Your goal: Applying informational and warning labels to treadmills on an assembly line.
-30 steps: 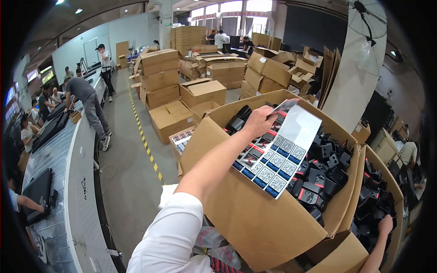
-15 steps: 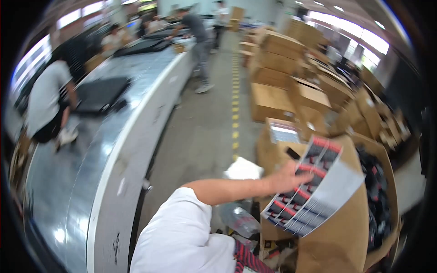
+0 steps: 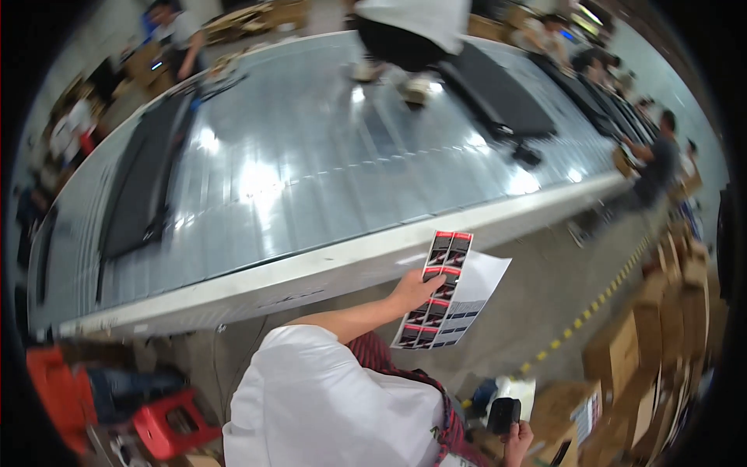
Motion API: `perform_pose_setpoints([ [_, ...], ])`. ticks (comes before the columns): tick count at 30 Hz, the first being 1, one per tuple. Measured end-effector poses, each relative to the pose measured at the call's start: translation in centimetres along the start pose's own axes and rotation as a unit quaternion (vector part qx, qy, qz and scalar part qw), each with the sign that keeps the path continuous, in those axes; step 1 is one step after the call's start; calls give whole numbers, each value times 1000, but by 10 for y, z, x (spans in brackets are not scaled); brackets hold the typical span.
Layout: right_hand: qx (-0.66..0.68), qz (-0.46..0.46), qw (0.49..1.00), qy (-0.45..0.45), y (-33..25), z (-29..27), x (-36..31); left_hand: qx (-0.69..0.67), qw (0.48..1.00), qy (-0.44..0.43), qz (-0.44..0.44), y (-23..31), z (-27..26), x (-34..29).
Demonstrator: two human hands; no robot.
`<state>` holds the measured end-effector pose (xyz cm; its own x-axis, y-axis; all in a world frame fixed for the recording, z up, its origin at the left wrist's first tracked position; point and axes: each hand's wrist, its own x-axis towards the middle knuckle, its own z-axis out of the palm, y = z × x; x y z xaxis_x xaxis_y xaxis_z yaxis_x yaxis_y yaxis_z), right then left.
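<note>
Your left hand [image 3: 418, 292] pinches a sheet of red-and-black labels [image 3: 442, 296], held above the floor in front of the conveyor [image 3: 311, 187]. The thumb lies across its face; the other fingers are hidden behind. One white sheet [image 3: 476, 289] with dark blue blocks shows past its right edge, partly covered. Your right hand [image 3: 518, 442], low in view, has its fingers closed on one black part [image 3: 504, 415]; its forearm is cut off by the lower edge. Two columns of labels are visible, the thumb covering some; their print is too small to read. One person [image 3: 412, 31] on the conveyor is cut off above the torso. One red stool [image 3: 173, 424] stands lower left. Far workers are blurred.
</note>
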<state>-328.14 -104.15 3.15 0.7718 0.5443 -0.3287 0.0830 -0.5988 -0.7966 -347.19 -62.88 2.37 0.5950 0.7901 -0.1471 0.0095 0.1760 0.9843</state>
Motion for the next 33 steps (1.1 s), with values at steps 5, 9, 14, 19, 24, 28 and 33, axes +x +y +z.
perform_pose_setpoints([
  [5, -139, -124, 969, -160, -91, 70, 85, -145, 957, 245, -51, -2, -74, -29],
  [9, -171, -225, 934, -218, -115, 120, 132, -369, 860, 335, 105, 1, -144, -38],
  [14, -190, -195, 912, -306, -164, 171, 128, -440, 757, 472, 101, -42, -250, -48],
  [19, -182, -232, 893, -339, -153, 190, 129, -465, 723, 502, 100, -51, -276, -102],
  [24, -152, -117, 919, -344, -126, 225, 131, -496, 684, 510, 162, -87, -289, -115],
  [28, -146, -117, 897, -400, -165, 292, 117, -495, 640, 566, 159, -83, -342, -165],
  [33, -223, -214, 830, -464, -230, 378, 113, -450, 586, 636, 224, -64, -431, -199],
])
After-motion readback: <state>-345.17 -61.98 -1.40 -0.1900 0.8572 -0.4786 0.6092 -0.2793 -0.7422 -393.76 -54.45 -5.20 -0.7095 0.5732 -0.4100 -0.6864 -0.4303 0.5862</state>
